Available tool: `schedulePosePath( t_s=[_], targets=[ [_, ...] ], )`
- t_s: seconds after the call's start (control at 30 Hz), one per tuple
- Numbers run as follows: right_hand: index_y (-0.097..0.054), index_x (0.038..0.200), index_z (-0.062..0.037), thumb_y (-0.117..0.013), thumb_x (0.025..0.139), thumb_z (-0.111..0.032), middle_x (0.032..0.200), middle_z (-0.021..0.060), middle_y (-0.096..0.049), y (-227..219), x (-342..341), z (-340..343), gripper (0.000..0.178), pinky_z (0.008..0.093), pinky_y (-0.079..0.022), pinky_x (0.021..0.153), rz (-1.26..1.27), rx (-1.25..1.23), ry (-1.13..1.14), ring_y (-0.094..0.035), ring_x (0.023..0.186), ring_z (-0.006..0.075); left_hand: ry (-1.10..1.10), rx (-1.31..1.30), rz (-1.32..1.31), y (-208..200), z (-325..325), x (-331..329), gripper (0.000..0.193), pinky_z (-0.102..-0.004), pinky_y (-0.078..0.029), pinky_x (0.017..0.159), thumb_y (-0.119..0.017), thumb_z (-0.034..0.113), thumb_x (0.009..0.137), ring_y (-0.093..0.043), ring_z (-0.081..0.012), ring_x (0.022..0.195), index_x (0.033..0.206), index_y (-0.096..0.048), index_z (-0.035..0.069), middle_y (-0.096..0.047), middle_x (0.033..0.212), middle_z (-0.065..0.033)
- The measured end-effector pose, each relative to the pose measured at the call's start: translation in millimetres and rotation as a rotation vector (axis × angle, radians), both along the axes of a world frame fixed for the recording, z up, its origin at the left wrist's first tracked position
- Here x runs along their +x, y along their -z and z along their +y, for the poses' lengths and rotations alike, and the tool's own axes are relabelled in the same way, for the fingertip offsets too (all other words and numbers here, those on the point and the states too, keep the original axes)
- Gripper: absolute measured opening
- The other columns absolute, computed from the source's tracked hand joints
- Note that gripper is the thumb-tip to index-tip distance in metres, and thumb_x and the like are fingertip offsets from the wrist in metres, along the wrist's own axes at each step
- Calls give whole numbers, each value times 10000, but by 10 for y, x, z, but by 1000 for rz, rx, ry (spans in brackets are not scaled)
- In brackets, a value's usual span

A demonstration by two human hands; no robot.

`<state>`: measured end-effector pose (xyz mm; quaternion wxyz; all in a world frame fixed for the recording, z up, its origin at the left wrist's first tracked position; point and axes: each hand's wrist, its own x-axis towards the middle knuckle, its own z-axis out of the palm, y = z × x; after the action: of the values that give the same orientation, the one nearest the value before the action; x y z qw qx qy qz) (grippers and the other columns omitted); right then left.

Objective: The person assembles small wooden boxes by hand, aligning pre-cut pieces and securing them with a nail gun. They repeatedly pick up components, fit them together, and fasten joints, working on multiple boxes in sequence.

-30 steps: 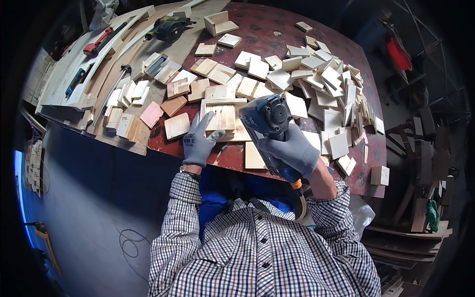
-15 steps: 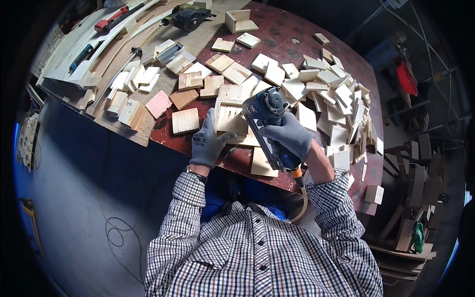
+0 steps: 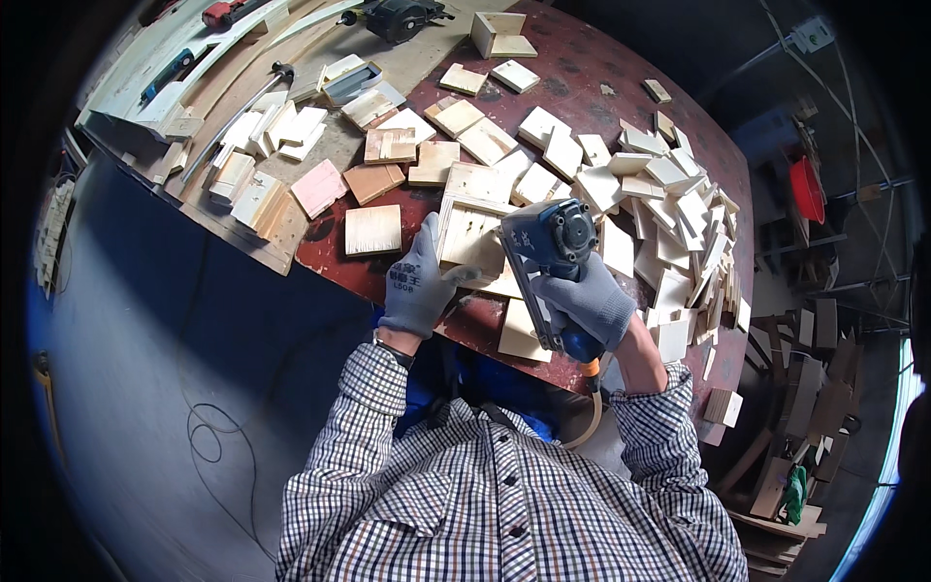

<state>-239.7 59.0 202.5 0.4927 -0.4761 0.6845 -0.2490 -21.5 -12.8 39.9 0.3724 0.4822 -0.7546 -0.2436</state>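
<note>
My gloved right hand [image 3: 593,303] is wrapped round the handle of a blue and black air nail gun [image 3: 562,233]. A pale hose [image 3: 590,422] with an orange fitting runs from the handle's lower end. The gun's body is over the right side of a small wooden frame [image 3: 469,233] and hides part of it; whether they touch I cannot tell. My gloved left hand [image 3: 417,286] grips the frame's near left corner, fingers along the left side and thumb across the near side. A flat wood block [image 3: 372,231] lies just left of that hand.
Loose wood pieces [image 3: 693,218] are heaped on the right of the dark red table [image 3: 582,58]. A hammer [image 3: 281,71], a black power tool [image 3: 398,19] and a pink block [image 3: 318,188] are at the left and back. One board [image 3: 524,333] lies near the front edge.
The nail gun in my right hand has shifted slightly right and toward me relative to the frame. My left hand keeps its hold. The whole view has shifted a little.
</note>
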Motion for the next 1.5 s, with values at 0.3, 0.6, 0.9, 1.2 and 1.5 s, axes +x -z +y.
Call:
schedulePosePath(
  t_s=[0.3,0.6,0.9,1.2,1.5],
  targets=[
    [-696,1017,-15,-709,837,-180,752,36,-674,-113,17,-18,245,292,-533,604,-45,101,61,-623,628,117,14,-13,17,15,22,31,1074,-450,-613,903,-792,623,818,-698,-435,1146,1516,-389,-86,-633,1357,-306],
    [-706,988,-6,-703,833,-210,768,62,-693,18,100,18,256,307,-535,631,21,10,55,-641,649,142,36,69,32,-78,34,37,1049,-451,-599,927,-775,611,843,-686,-434,1175,1518,-381,-89,-609,1390,-312],
    [-730,1053,9,-713,808,-264,852,106,-730,-39,282,117,367,340,-564,771,3,56,-33,-687,767,189,51,115,56,-136,-11,43,1009,-448,-561,1014,-813,522,851,-642,-418,1267,1531,-376,-82,-591,1428,-303],
    [-724,1042,-10,-689,826,-247,864,90,-725,-12,331,90,323,342,-556,781,-5,32,-70,-673,776,180,58,97,34,-158,28,42,966,-443,-564,1010,-831,447,865,-643,-419,1265,1525,-378,-94,-585,1437,-304],
    [-743,1101,-34,-684,843,-270,909,124,-751,30,330,31,355,361,-561,828,70,73,-99,-698,832,209,52,36,20,-99,43,66,963,-439,-573,989,-846,427,861,-662,-416,1228,1527,-380,-90,-616,1387,-305]
  ],
)
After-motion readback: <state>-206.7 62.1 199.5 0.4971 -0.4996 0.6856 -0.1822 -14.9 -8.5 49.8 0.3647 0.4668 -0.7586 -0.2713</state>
